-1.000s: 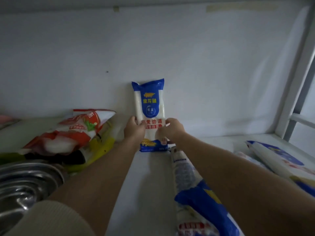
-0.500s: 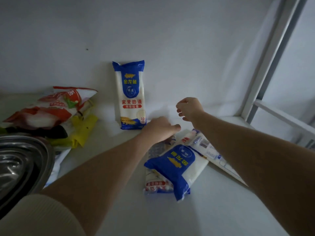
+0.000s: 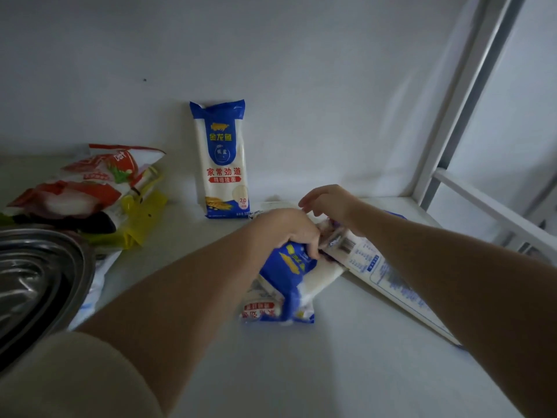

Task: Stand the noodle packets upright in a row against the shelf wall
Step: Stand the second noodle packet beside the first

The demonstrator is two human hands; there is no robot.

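One noodle packet (image 3: 221, 159) stands upright on the white shelf (image 3: 331, 357), its back touching the shelf wall (image 3: 301, 86). It is blue at the top and bottom, white in the middle, with red print.

Your left hand (image 3: 286, 229) is clenched over the upper end of a second noodle packet (image 3: 294, 265), which lies tilted on the shelf in front of the standing one. Your fingers (image 3: 312, 247) curl round its blue end. The lower edge of this packet is blurred.

A third packet (image 3: 260, 306) lies flat under the second; only its lower end with red print is visible. A fourth, long packet (image 3: 388, 276) lies flat to the right, printed back facing up (barcode and blue text visible), and runs under your right forearm.

Your right hand (image 3: 328, 202) hovers above the near end of the long packet with the fingers loosely curved and grasping nothing. Whether it touches the packet below cannot be told.

To the left, well apart from the standing packet, a red and white bag (image 3: 90, 182) lies on a yellow bag (image 3: 141, 218). A metal bowl (image 3: 39, 282) sits at the left edge. A white frame post (image 3: 458, 101) rises at the right end of the shelf.
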